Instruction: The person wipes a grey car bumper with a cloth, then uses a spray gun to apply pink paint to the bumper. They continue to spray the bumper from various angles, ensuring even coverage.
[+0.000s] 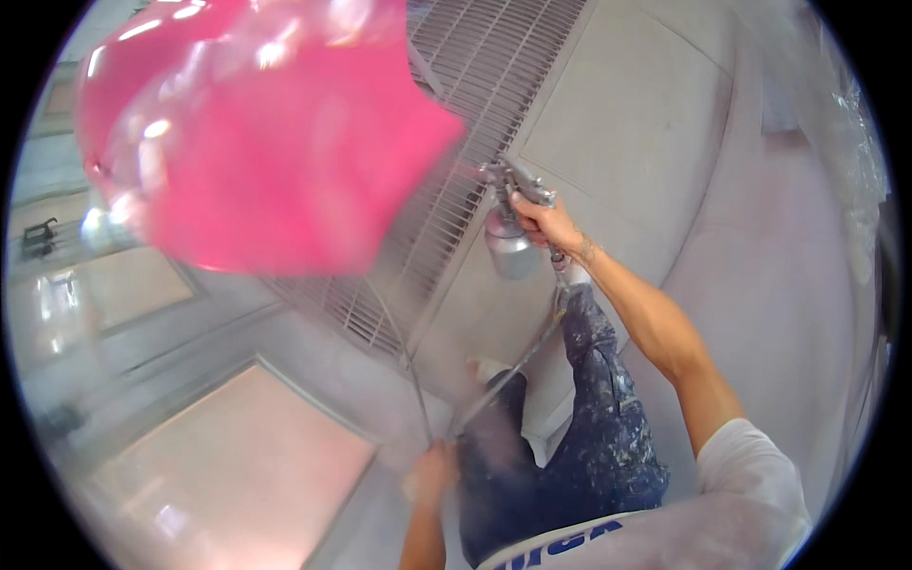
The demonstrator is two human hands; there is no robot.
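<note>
My right hand (pixel 546 223) is closed around the grip of a metal spray gun (pixel 518 180), its nozzle turned left. A silver paint cup (pixel 510 245) hangs beneath the gun. From the gun's handle a hose (pixel 513 370) runs down to my left hand (pixel 432 472), which looks closed on it, though blur softens the fingers. Another length of the hose rises from that hand toward the floor grating. To the left of the gun, a large glossy pink panel (pixel 275 171) with curved edges fills the upper left, its lower part blurred.
Beneath the panel lies a slatted metal floor grating (pixel 480 57). Pale wall panels with a lit window-like pane (pixel 247 465) stand at the left. Clear plastic sheeting (pixel 836 123) hangs at the right. My paint-spattered trousers (pixel 608 418) show below the gun.
</note>
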